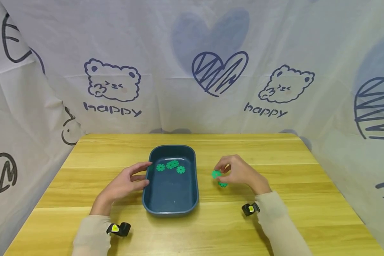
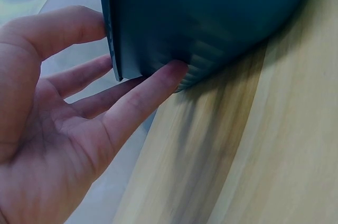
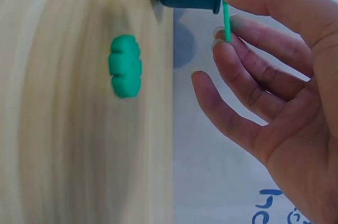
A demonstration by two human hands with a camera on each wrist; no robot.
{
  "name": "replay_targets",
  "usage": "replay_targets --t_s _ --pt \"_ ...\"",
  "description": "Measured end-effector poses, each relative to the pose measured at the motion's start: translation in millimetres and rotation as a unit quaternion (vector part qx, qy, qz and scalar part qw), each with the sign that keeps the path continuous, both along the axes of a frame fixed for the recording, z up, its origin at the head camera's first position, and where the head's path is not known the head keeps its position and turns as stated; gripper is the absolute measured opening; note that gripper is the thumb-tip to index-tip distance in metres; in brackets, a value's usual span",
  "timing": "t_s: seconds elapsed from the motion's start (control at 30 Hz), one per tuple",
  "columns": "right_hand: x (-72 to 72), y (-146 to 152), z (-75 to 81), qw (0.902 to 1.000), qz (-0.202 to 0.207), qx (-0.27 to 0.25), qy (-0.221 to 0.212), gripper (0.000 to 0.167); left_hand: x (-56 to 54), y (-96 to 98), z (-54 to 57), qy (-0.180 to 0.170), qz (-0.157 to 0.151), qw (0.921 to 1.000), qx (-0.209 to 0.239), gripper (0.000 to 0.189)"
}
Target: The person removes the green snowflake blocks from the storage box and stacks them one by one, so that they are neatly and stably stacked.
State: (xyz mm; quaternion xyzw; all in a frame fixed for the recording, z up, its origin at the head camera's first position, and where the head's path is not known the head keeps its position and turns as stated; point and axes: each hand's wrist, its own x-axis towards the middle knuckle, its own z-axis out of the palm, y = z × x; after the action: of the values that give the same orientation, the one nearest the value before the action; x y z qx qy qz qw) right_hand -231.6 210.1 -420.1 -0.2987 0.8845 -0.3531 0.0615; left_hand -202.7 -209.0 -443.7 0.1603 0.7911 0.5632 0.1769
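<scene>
Left hand: we see the left hand point(image 1: 123, 183) with fingers spread, fingertips touching the tray's left side, gripping nothing.
Tray: we find the blue tray point(image 1: 171, 214) upright on the wooden table point(image 1: 326, 217), between the hands.
Tray discs: we count four green discs point(image 1: 180, 169) inside, toward the far end, two overlapping.
Held disc: we note one green disc point(image 1: 215, 174) right of the tray, pinched.
Loose disc: we record another point(image 1: 223, 185) on the table, near the held one.
Right hand: we observe the right hand point(image 1: 238, 171) nearly closed, thumb and fingertips on the held disc.
</scene>
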Motion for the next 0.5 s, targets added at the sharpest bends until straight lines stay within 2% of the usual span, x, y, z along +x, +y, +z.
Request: replay_targets --t_s 0.3,0.5 --pt "4.4 9.3 -4.3 0.9991 -0.027 0.033 -0.004 0.018 -0.7 0.6 2.2 -0.003 0.0 1.0 -0.002 0.068" --pt "4.9 10.8 -6.3 0.9989 -0.033 0.033 -0.008 0.017 -0.1 0.5 3.3 -0.004 0.001 1.0 0.001 0.067"
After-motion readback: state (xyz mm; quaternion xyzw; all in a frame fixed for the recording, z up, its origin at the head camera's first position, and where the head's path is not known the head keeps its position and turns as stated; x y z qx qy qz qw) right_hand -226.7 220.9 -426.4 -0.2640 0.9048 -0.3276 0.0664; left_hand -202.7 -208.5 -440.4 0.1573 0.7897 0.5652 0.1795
